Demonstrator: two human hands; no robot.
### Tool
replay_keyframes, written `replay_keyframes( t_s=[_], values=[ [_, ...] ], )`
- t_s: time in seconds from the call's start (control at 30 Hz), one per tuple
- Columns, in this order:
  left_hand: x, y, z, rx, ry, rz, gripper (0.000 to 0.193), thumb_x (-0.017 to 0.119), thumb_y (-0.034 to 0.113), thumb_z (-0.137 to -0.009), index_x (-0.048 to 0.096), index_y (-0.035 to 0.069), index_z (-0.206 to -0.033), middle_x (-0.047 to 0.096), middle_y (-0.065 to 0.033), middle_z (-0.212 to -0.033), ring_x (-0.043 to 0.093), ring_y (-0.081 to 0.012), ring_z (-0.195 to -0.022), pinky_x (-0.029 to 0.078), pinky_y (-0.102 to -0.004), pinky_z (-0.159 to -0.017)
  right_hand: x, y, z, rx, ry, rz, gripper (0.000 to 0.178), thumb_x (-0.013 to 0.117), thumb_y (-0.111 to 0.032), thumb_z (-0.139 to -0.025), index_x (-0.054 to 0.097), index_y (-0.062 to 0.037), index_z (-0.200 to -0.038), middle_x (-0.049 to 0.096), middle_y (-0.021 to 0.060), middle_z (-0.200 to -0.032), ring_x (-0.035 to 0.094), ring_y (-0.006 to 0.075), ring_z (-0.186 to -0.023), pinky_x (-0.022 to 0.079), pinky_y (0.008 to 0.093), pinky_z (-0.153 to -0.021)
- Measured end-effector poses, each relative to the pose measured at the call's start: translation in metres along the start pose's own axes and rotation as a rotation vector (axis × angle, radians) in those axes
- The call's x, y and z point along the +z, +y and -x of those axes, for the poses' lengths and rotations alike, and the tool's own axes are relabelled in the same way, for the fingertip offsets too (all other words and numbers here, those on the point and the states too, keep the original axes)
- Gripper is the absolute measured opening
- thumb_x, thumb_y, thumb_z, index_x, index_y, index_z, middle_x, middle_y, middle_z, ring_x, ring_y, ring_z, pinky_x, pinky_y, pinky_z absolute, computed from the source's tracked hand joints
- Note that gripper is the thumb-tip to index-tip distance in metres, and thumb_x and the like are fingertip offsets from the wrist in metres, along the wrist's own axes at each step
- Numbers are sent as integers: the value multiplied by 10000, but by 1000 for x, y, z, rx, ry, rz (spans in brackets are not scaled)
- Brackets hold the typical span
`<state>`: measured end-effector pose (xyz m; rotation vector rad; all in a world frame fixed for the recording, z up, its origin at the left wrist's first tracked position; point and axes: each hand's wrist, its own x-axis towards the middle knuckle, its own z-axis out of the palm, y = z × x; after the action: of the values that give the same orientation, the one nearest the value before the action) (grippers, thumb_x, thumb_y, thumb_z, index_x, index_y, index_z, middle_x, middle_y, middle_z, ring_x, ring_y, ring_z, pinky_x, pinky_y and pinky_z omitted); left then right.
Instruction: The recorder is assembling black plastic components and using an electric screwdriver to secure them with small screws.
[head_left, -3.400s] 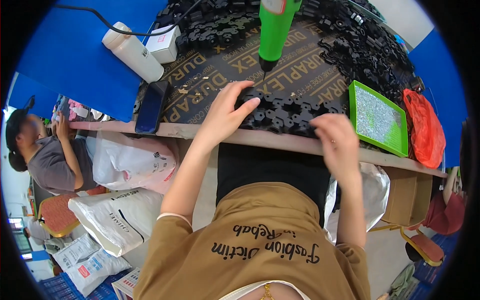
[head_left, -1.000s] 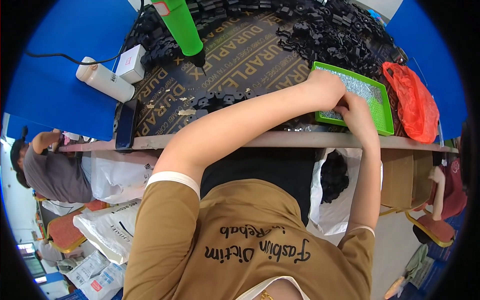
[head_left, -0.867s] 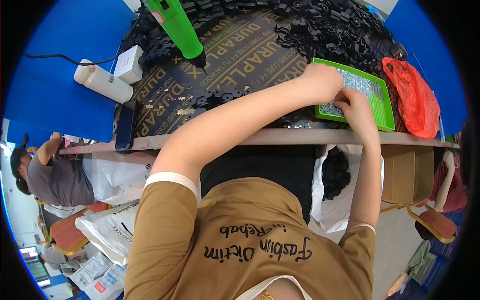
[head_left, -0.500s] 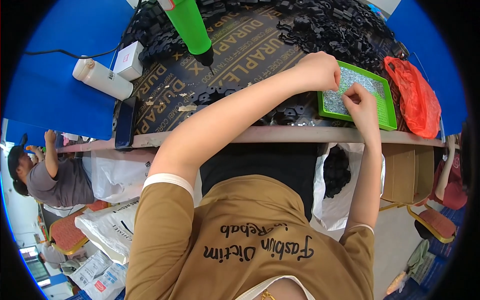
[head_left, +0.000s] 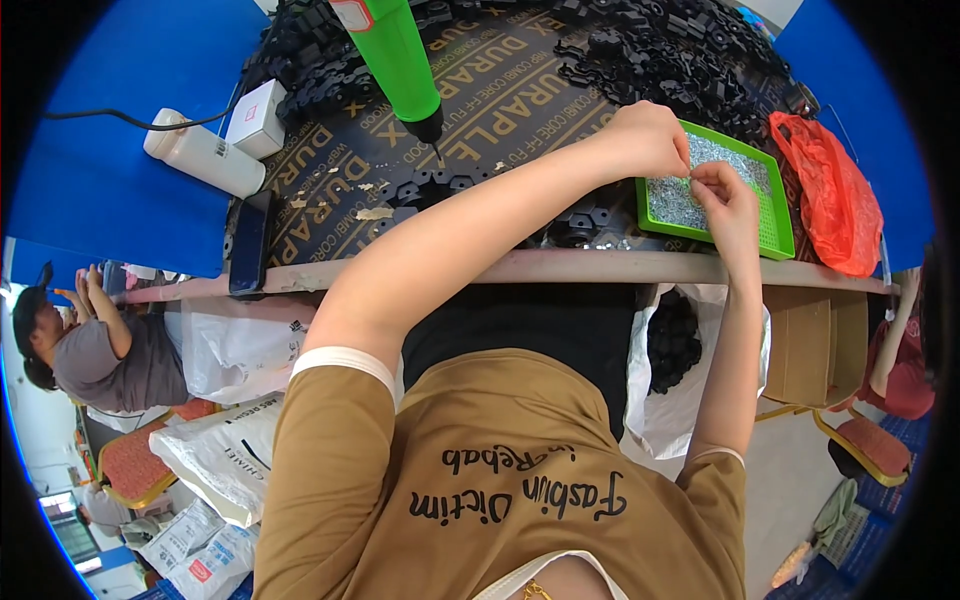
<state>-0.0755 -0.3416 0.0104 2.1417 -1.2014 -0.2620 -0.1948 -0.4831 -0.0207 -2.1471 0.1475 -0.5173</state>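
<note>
Both my hands are over a green tray [head_left: 785, 215] of small silvery metal pieces [head_left: 675, 205] at the right of the table. My left hand [head_left: 650, 142] reaches across above the tray's left side, thumb and fingers pinched. Close beside it, my right hand [head_left: 728, 205] comes over the tray's front edge, its fingertips also pinched and nearly meeting the left ones. Whatever either pinch holds is too small to make out. Beyond my left forearm, a green electric screwdriver [head_left: 405, 70] hangs bit down above several black plastic parts [head_left: 430, 188].
Black plastic parts [head_left: 690, 60] are heaped along the table's back. A red plastic bag [head_left: 830, 195] lies right of the tray. At left are a white bottle [head_left: 205, 158], a white box [head_left: 257, 120] and a phone [head_left: 252, 245]. A person [head_left: 115, 345] sits far left.
My right fingertips have moved up toward my left ones over the tray. The hanging screwdriver has swung slightly right and down. The person at left has brought their hands together.
</note>
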Motion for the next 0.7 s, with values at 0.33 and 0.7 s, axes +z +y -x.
replay_keyframes(
  t_s=[0.33, 0.7],
  values=[
    [6, -12, 0, -54, 185, 254, 166, 740, 232, -705, 740, 114, -822, 704, -71, -800, 679, -214, -755, 533, -322, -719, 30, -63, 43, 110, 37, -550, 79, 610, 64, -831, 590, 26, -898, 654, 78, -836, 643, 125, -771, 525, 241, -728],
    [-40, 4, 156, -113, 291, 859, 57, 608, 49, -865, 595, -6, -859, 618, -31, -790, 582, -85, -741, 483, -233, -682, 55, -63, 52, -30, -7, -206, 86, 638, 106, -764, 632, 38, -816, 649, 42, -806, 590, 85, -683, 475, 201, -634]
  ],
)
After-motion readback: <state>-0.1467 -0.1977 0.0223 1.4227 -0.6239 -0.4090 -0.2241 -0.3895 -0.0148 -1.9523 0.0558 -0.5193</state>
